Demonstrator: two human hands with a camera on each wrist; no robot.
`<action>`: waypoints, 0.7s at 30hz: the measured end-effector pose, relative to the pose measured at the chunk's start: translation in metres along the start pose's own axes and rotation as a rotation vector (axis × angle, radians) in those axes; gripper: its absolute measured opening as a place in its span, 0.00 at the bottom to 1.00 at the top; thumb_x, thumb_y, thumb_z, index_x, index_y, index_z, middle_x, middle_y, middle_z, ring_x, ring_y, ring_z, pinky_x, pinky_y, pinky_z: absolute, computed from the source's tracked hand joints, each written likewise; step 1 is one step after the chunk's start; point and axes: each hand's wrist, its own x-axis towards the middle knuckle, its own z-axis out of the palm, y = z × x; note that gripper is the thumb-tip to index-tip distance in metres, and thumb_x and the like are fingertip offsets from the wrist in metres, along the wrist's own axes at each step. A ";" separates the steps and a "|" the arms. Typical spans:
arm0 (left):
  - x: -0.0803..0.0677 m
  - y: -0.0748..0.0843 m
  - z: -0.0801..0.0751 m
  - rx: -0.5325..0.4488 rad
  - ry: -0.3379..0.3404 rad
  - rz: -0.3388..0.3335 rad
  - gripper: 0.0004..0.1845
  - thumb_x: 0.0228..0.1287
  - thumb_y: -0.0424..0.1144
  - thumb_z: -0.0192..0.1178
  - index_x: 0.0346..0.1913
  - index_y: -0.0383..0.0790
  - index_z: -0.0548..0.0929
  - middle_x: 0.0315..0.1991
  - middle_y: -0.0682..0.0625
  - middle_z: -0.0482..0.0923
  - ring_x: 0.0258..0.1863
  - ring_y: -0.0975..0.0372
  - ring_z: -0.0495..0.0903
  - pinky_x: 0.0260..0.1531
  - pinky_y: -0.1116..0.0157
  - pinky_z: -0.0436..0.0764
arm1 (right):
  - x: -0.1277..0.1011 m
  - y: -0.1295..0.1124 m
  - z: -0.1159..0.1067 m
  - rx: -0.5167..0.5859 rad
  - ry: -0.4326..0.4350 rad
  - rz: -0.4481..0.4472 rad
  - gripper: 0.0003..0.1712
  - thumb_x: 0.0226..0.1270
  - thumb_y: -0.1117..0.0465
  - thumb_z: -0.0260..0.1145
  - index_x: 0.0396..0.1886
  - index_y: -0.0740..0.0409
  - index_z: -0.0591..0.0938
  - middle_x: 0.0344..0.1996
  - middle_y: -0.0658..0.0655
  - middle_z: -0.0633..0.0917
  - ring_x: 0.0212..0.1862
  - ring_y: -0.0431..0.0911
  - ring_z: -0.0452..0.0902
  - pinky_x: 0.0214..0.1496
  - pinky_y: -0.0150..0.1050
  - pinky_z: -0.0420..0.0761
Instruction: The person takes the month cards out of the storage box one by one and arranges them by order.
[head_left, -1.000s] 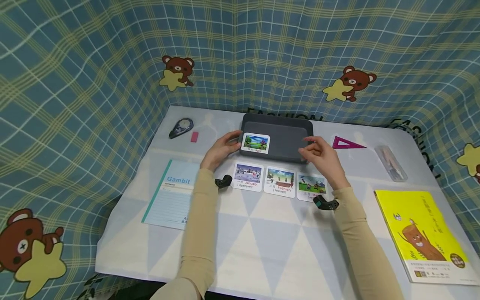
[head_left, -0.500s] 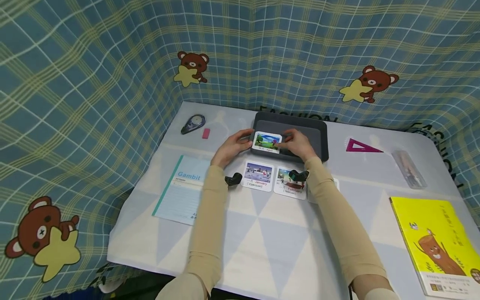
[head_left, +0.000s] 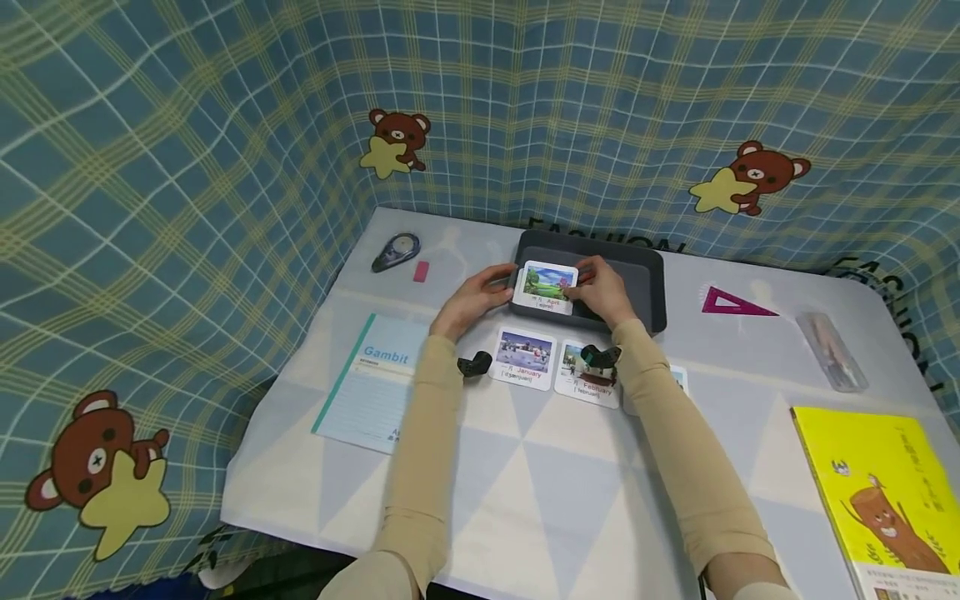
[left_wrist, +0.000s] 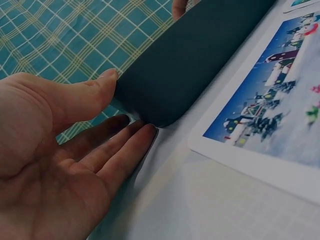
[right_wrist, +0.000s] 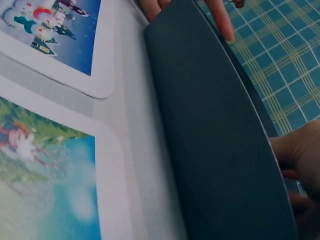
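A blue checked cloth with bear prints (head_left: pixel 225 167) hung behind a pale table (head_left: pixel 540 483), on which a dark grey tray (head_left: pixel 637 279) stood at the far middle. Over the tray's near left corner the April card (head_left: pixel 548 286) was held up and tilted toward the head camera. The left hand (head_left: pixel 480 298) touched its left edge, with the fingers lying against the tray's corner in the left wrist view, thumb on top; whether that hand truly pinched the card I could not tell. The right hand (head_left: pixel 600 292) pinched the card's right edge with curled fingers. Judged by its flat look and rounded corners, the card seemed light, thin and rather stiff, probably glossy and slippery, so best taken by opposite edges. The January card (head_left: pixel 525 357) and February card (head_left: pixel 588 377) lay in a row before the tray; a third card was almost wholly hidden under the right forearm. The small print on the cards was hard to read.
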 end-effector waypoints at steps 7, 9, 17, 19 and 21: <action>-0.001 -0.007 0.006 0.016 -0.008 -0.025 0.30 0.71 0.28 0.62 0.74 0.46 0.72 0.74 0.49 0.66 0.73 0.51 0.66 0.69 0.61 0.72 | -0.017 0.014 -0.009 0.193 0.174 -0.033 0.23 0.71 0.57 0.71 0.61 0.58 0.76 0.41 0.55 0.84 0.36 0.48 0.82 0.41 0.41 0.85; -0.001 -0.006 0.007 0.023 -0.017 -0.010 0.30 0.71 0.28 0.62 0.74 0.46 0.71 0.74 0.48 0.66 0.73 0.51 0.66 0.69 0.60 0.72 | -0.026 0.014 -0.016 0.270 0.207 -0.062 0.23 0.71 0.57 0.70 0.61 0.58 0.76 0.39 0.55 0.86 0.33 0.46 0.82 0.38 0.39 0.86; -0.003 -0.003 0.001 -0.001 0.005 -0.015 0.30 0.71 0.29 0.62 0.73 0.48 0.73 0.74 0.50 0.66 0.72 0.52 0.67 0.67 0.60 0.73 | -0.098 0.008 -0.031 0.368 0.085 -0.062 0.26 0.71 0.53 0.71 0.62 0.59 0.74 0.36 0.56 0.87 0.33 0.50 0.81 0.47 0.56 0.83; -0.003 -0.001 0.001 0.004 0.008 -0.008 0.30 0.71 0.29 0.63 0.73 0.49 0.73 0.74 0.50 0.66 0.72 0.52 0.67 0.67 0.60 0.73 | -0.118 0.008 -0.027 0.360 0.029 -0.049 0.27 0.71 0.53 0.71 0.62 0.60 0.73 0.37 0.56 0.87 0.33 0.50 0.82 0.48 0.56 0.83; -0.002 0.001 0.001 0.008 0.000 0.001 0.30 0.72 0.30 0.63 0.74 0.48 0.72 0.74 0.50 0.66 0.72 0.52 0.67 0.67 0.60 0.73 | -0.137 0.008 -0.020 0.374 -0.026 -0.039 0.28 0.70 0.55 0.72 0.62 0.62 0.73 0.37 0.57 0.87 0.31 0.48 0.82 0.45 0.53 0.85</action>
